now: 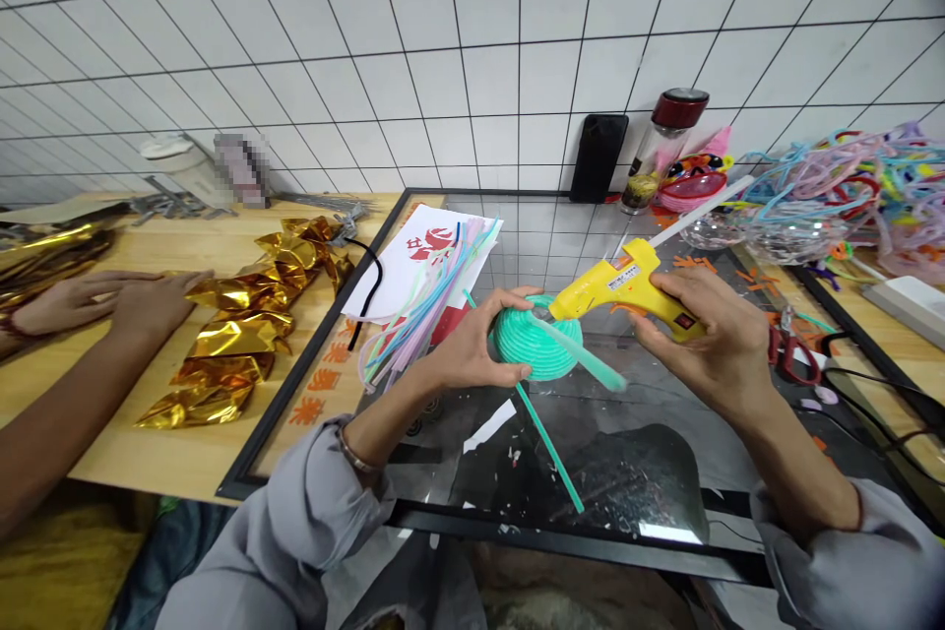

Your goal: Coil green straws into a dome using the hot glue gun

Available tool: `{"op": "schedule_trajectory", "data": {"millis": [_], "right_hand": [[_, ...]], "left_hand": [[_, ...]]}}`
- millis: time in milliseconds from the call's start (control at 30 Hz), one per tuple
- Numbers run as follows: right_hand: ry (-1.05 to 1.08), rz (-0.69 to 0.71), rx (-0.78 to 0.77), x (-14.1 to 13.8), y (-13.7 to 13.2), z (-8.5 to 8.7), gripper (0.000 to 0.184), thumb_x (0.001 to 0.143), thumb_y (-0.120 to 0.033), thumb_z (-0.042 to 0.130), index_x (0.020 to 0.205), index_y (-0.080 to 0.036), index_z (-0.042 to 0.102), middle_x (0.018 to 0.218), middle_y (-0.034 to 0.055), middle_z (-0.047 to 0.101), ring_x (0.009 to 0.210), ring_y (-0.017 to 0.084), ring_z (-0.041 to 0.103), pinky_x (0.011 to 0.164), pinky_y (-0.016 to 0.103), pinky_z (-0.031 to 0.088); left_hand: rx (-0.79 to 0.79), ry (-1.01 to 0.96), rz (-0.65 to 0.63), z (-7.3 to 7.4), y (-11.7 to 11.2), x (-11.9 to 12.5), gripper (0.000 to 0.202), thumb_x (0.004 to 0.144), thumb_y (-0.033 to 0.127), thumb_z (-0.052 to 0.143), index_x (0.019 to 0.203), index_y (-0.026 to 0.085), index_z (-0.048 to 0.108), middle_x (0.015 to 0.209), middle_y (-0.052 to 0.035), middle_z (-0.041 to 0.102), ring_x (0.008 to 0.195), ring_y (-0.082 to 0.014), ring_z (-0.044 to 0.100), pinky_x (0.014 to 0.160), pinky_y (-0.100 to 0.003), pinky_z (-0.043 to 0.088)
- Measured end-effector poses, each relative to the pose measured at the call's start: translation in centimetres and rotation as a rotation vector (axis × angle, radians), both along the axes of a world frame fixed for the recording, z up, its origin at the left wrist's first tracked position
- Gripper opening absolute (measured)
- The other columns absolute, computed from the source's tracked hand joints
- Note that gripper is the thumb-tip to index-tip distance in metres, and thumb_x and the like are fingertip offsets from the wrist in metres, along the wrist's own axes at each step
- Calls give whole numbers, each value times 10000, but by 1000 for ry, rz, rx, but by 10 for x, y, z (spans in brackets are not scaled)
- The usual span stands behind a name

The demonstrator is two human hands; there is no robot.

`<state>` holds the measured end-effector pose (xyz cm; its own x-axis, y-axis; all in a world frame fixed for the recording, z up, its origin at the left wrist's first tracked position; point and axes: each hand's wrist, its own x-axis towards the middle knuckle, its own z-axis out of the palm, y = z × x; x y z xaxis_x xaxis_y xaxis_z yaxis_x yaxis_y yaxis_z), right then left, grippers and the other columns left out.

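Observation:
My left hand (479, 345) grips a round teal coil of wound pipe cleaner (535, 354) by its left side, with the thumb below and fingers above. A loose fuzzy end sticks out from the coil toward the lower right. In my right hand (713, 335) is a yellow hot glue gun (616, 285), a white glue stick jutting from its back. Its nozzle points left and meets the coil's upper edge; whether it touches is unclear. Below the coil, a straight teal pipe cleaner (550, 448) lies on the glass-topped table (479, 512).
Pastel pipe cleaners (435, 300) lie across white paper (373, 285) on the left. A black phone (599, 157) and a glass bottle (661, 153) stand by the wall. Red scissors (793, 349) and tangled pipe cleaners (834, 187) are at right. Another person's hands (140, 305) rest near gold foil (236, 345).

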<state>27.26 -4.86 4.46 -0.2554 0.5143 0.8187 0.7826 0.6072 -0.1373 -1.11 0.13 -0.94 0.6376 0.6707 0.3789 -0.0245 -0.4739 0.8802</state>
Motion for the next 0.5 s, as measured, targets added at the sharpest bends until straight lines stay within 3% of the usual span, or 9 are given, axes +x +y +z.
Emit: {"op": "schedule_trajectory", "data": {"millis": [500], "right_hand": [[-6, -2, -3, 6, -2, 2, 297, 844, -246, 740, 1127, -242, 650, 939, 64, 727, 790, 231, 696, 690, 377, 579]], "left_hand": [[-22, 4, 0, 0, 2, -1, 681, 663, 338, 866, 1225, 271, 487, 1539, -157, 457, 1458, -351, 428, 1190, -606, 340]]}}
